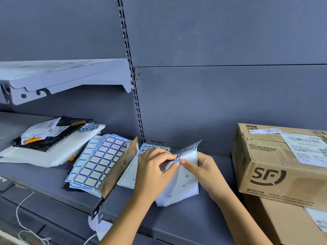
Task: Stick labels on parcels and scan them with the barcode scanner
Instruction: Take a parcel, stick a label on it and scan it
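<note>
Label sheet (180,186), a white backing paper with most of its stickers already gone, is held up between the two hands, just above the grey shelf (177,225), near the middle of the view. The left hand (155,168) has its fingers curled and it pinches a blue-framed label (177,157) at the upper part of the sheet, where one corner of this label is lifted from the paper. The right hand (209,172) grips the same sheet from behind, and its thumb (188,165) presses on the front side, just beside the pinched label. So the label lies directly between the fingertips of both hands, and the upper edge of the sheet bends toward the person. A second sheet (131,168) lies flat on the shelf, partly under the left hand, with some printed labels (154,148) at its far end. To the left of it stands a tilted piece of brown cardboard (120,167), and a stack of blank blue label sheets (99,165) leans against its other side. Further left some soft parcels (44,144) in white and black bags lie one on another. At the right, well apart from the hands, a cardboard box with SF print (283,161) rests on a lower box (286,225); it carries a white shipping slip on its top.
</note>
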Motion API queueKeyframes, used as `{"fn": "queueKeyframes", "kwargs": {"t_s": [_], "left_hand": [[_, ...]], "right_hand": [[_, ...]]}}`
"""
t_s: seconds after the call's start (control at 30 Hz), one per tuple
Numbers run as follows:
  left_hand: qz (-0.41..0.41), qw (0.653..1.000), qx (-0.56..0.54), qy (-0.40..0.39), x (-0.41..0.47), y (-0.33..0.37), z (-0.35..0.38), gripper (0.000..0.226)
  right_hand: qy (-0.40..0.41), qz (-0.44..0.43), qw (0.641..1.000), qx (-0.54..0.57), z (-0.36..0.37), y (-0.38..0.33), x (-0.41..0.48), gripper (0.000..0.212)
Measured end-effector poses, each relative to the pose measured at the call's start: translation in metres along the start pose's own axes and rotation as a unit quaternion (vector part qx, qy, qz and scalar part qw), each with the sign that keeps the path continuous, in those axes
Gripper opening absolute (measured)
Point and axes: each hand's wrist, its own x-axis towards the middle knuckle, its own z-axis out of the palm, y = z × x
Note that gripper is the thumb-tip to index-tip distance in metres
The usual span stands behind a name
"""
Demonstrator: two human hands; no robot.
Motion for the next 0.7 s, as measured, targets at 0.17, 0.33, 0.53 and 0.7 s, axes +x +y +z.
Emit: {"fn": "queueKeyframes", "kwargs": {"t_s": [0.17, 0.33, 0.53, 0.7], "left_hand": [[-0.006, 1.0, 0.017, 0.006, 0.0, 0.002, -0.001, 0.017], [0.043, 0.992, 0.119, 0.012, 0.0, 0.002, -0.002, 0.018], [0.004, 0.997, 0.074, 0.01, -0.002, 0.002, -0.003, 0.02], [-0.075, 0.996, -0.04, 0.011, -0.003, 0.004, -0.005, 0.023]], "right_hand": [[-0.002, -0.017, 0.999, -0.039, 0.002, 0.005, 0.002, 0.013], [0.01, -0.019, 0.997, -0.072, 0.004, 0.009, 0.004, 0.017], [0.018, -0.012, 0.998, -0.062, 0.005, 0.01, 0.002, 0.018], [0.028, 0.007, 0.999, -0.03, 0.012, 0.012, 0.003, 0.022]]}}
